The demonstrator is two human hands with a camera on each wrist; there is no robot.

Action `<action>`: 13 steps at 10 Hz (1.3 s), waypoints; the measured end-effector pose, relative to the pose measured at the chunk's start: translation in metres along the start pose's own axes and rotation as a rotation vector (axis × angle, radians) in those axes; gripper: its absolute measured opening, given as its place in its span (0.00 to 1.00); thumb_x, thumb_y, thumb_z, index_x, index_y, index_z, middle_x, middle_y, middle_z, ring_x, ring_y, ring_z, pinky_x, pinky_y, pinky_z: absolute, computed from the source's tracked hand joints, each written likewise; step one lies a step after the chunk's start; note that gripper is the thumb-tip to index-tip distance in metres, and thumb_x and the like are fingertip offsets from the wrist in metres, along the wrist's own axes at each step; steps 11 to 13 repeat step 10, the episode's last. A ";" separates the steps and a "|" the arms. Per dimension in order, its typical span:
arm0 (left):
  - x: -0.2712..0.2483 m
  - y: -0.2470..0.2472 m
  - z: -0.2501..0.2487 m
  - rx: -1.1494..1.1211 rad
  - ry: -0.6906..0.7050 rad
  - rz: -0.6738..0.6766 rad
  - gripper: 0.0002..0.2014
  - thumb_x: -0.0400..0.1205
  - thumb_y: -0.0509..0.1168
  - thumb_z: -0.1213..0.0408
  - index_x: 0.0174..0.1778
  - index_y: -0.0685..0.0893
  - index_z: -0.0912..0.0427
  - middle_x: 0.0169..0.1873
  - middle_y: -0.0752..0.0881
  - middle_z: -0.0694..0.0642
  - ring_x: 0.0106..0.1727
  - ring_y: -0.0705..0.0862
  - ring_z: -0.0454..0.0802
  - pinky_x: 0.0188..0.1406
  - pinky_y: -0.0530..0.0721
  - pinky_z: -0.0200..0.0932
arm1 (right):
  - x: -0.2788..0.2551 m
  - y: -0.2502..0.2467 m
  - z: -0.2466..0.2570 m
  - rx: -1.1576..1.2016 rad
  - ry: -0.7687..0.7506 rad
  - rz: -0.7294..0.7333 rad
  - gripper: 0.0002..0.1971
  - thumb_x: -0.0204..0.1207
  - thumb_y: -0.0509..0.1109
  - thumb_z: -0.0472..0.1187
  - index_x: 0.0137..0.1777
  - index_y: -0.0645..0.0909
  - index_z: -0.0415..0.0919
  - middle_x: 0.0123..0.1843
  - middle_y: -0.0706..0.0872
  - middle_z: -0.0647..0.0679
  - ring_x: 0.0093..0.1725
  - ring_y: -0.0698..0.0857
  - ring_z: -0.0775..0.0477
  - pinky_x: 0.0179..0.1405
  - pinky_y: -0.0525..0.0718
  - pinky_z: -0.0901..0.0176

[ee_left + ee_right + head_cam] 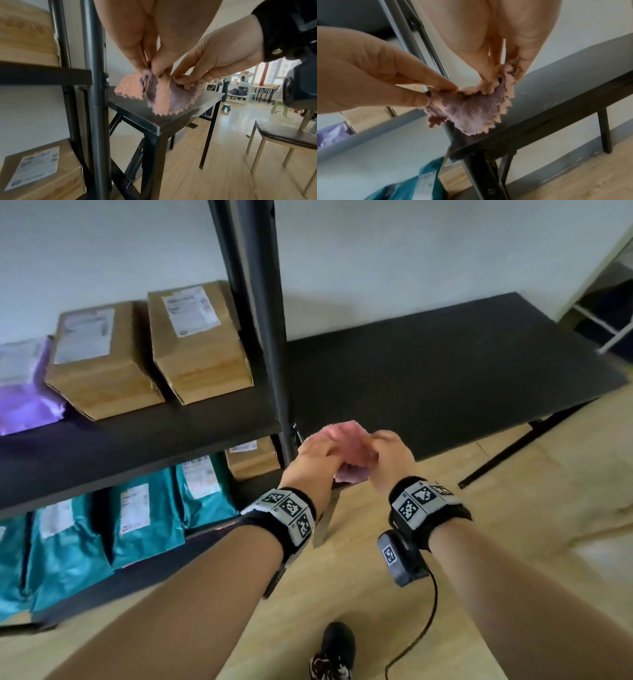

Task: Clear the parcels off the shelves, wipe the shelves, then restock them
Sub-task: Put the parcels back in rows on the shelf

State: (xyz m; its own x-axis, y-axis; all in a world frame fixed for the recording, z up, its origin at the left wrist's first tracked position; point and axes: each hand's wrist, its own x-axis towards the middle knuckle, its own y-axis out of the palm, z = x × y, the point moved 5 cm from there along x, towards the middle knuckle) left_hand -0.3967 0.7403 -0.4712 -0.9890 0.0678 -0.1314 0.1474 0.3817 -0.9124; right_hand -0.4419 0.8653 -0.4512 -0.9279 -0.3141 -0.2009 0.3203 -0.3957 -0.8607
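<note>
right now the shelves [144,436] to my left carry their parcels: two cardboard boxes [202,344] and a purple mailer [24,402] on the upper board, teal mailers [144,518] standing in a row on the one below with another box at the end. i judge they sit there either restocked or not yet cleared; from this alone i cannot tell which. the black bench [445,371] to the right of the shelf post shows nothing on the part i can see, which fits it being the staging spot for parcels.

between shelf and bench, just above the bench's near corner, i hold the pink cloth [154,94] up in the air and off every surface, i think to fold or straighten it into a usable pad. my left hand [313,453] pinches one edge between thumb and fingertips, grip closed on the cloth. my right hand [390,451] pinches the opposite edge the same way, fingers bunched downward. both wrists are raised side by side, palms turned inward, the cloth hanging slack and creased between them.
</note>
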 end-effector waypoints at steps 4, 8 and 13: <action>-0.006 0.017 -0.017 0.013 -0.121 0.102 0.19 0.80 0.57 0.67 0.66 0.75 0.46 0.64 0.73 0.45 0.62 0.77 0.50 0.58 0.81 0.47 | 0.014 0.040 -0.012 -0.137 -0.151 0.240 0.23 0.80 0.61 0.35 0.76 0.68 0.43 0.81 0.61 0.48 0.82 0.57 0.49 0.80 0.61 0.49; -0.035 0.026 -0.010 0.184 -0.167 0.270 0.33 0.82 0.58 0.68 0.83 0.52 0.52 0.83 0.49 0.50 0.83 0.52 0.51 0.82 0.55 0.52 | -0.011 0.049 0.003 -0.237 -0.201 0.277 0.34 0.80 0.57 0.32 0.83 0.47 0.41 0.85 0.45 0.48 0.84 0.43 0.48 0.83 0.47 0.52; -0.051 0.010 -0.007 0.126 -0.233 0.180 0.31 0.82 0.56 0.69 0.82 0.58 0.51 0.83 0.53 0.49 0.81 0.58 0.53 0.79 0.59 0.52 | -0.007 0.036 0.012 -0.139 -0.143 0.193 0.31 0.76 0.61 0.29 0.79 0.61 0.41 0.81 0.60 0.46 0.81 0.57 0.45 0.78 0.63 0.38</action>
